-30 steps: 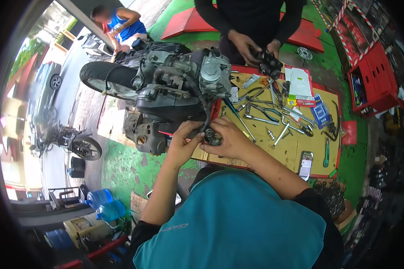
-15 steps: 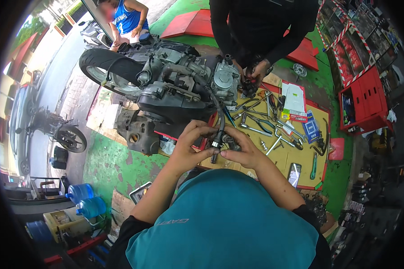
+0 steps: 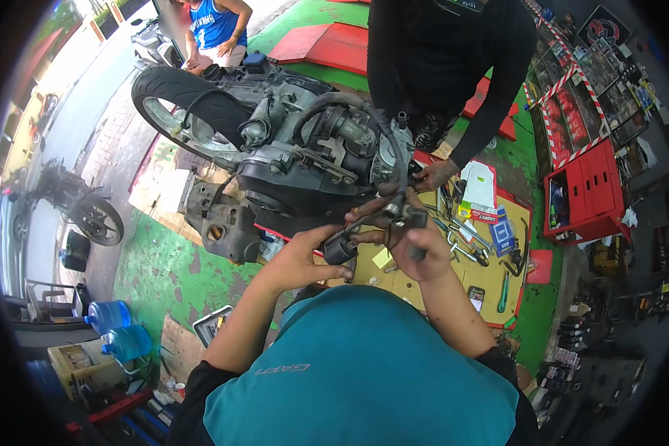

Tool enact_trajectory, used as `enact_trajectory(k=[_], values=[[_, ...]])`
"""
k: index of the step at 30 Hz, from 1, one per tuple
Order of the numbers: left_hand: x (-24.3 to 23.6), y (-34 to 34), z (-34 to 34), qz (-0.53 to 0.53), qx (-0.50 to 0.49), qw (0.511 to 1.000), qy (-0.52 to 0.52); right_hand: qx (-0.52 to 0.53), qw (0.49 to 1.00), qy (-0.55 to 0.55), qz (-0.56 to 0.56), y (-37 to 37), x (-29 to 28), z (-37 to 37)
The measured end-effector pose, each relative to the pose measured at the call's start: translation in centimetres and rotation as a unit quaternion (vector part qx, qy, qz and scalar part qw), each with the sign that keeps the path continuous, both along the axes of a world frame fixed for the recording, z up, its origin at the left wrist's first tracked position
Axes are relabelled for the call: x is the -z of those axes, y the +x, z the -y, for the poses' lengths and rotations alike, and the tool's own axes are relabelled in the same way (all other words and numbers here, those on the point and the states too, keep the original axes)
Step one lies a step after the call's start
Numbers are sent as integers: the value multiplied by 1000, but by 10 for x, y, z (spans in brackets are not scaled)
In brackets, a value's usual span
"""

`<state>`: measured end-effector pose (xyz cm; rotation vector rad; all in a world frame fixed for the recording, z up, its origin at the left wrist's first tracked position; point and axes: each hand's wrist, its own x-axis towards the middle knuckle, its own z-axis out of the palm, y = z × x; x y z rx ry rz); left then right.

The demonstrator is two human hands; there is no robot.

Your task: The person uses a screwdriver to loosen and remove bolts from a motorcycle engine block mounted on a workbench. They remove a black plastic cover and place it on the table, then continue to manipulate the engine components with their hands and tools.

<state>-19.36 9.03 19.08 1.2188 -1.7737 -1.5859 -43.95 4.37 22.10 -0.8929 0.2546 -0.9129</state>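
Note:
In front of my chest, my left hand (image 3: 305, 259) has its thumb and fingers around a short black cylindrical part (image 3: 340, 250). A thin lead seems to run from it towards my right hand (image 3: 426, 251), which is closed around a black hose fitting (image 3: 406, 216). The hose (image 3: 400, 160) rises from that fitting and arches back over the scooter engine (image 3: 327, 149). My right fingers partly hide the fitting, so its exact kind does not show. The engine lies just beyond my hands, with its rear wheel (image 3: 182, 111) attached.
Wrenches and pliers (image 3: 468, 234) lie on a yellow board (image 3: 453, 279) to the right, beside a phone (image 3: 476, 296). A dirty metal cover (image 3: 219, 223) rests left of the engine. Across from me, a co-worker's hand (image 3: 435, 175) is by the engine. A red cabinet (image 3: 587, 189) stands right.
My hands have shifted from the hose end with its metal clamp to the black cylinder and fitting. The hose now arches higher over the engine. The co-worker has moved right.

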Motion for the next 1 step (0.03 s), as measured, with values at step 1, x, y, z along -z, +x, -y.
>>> enact_trajectory(k=[1], values=[[3, 2, 2, -16, 8, 998, 67, -13, 999, 16, 34, -3, 7, 4]])
